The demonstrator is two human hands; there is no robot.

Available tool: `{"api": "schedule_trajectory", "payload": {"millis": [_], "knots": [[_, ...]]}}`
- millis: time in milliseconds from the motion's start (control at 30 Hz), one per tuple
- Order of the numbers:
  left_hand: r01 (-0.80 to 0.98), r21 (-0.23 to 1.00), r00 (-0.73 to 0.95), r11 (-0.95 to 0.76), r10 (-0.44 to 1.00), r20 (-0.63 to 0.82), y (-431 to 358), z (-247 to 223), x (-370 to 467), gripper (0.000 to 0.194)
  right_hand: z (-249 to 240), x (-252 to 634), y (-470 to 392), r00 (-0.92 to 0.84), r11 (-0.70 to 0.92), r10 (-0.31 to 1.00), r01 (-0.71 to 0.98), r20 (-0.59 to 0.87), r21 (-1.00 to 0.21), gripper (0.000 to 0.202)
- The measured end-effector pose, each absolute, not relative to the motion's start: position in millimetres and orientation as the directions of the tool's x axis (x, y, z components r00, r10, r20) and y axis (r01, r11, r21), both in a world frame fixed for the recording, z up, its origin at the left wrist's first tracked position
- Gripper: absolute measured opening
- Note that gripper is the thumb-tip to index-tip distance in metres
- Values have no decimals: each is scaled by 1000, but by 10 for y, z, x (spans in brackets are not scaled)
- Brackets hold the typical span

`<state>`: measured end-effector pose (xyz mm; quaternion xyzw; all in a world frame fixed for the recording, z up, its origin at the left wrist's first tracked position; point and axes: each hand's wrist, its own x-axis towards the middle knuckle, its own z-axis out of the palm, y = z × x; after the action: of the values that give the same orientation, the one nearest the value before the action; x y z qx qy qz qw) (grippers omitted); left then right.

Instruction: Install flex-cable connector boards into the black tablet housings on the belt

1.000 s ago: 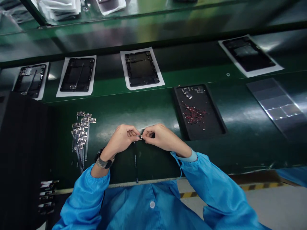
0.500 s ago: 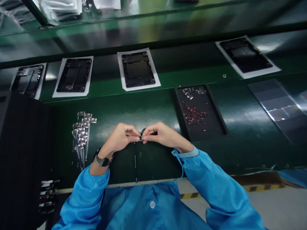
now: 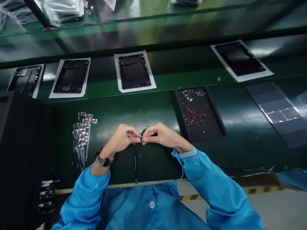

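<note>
A small circuit board (image 3: 141,139) is pinched between my two hands above the green bench. My left hand (image 3: 124,137) grips its left end between thumb and fingertips, and my right hand (image 3: 157,133) grips its right end the same way. A thin dark flex cable (image 3: 135,163) runs from near my left fingertips down to the bench's front edge; where it joins the board is hidden. To the left lies a pile of small boards with ribbon cables (image 3: 82,131). Right of my right hand is a black tray (image 3: 213,127) holding red wired parts (image 3: 194,116) and small dark pieces.
Tablet housings on white sheets (image 3: 134,72) stand along the back strip, several in all. Clear plastic film (image 3: 279,110) lies at the right. A large black box (image 3: 24,143) borders the left side. Bagged items (image 3: 64,11) sit on the upper shelf.
The housings on the back strip have shifted slightly left in view. Both hands keep their pinch on the small board, almost unmoved.
</note>
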<state>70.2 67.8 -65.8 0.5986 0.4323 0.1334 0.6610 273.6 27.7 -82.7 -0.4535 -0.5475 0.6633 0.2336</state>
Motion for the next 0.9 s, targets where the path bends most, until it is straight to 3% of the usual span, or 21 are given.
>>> {"api": "schedule_trajectory", "payload": {"millis": [167, 300, 367, 467, 633, 900], "knots": [[220, 937, 559, 273, 752, -350, 748, -654, 620, 13, -692, 2865, 340, -408, -252, 851, 233, -330, -939, 30], [-27, 961, 302, 274, 919, -253, 900, -677, 439, 22, -559, 3023, 847, 55, -218, 974, 501, -220, -838, 16], [-219, 946, 146, 240, 966, -211, 976, -710, 359, 23, -543, 3050, 1260, 276, -326, 941, 593, -195, -736, 14], [-446, 868, -13, 217, 968, -249, 1068, -786, 284, 30, -581, 2993, 1861, 460, -454, 870, 609, -177, -651, 20], [-519, 834, -105, 188, 954, -280, 1189, -926, 194, 30, -677, 2755, 2389, 589, -616, 767, 564, -255, -550, 33], [-600, 780, -107, 179, 948, -300, 1233, -952, 136, 25, -703, 2433, 2509, 641, -700, 694, 497, -326, -513, 36]]}}
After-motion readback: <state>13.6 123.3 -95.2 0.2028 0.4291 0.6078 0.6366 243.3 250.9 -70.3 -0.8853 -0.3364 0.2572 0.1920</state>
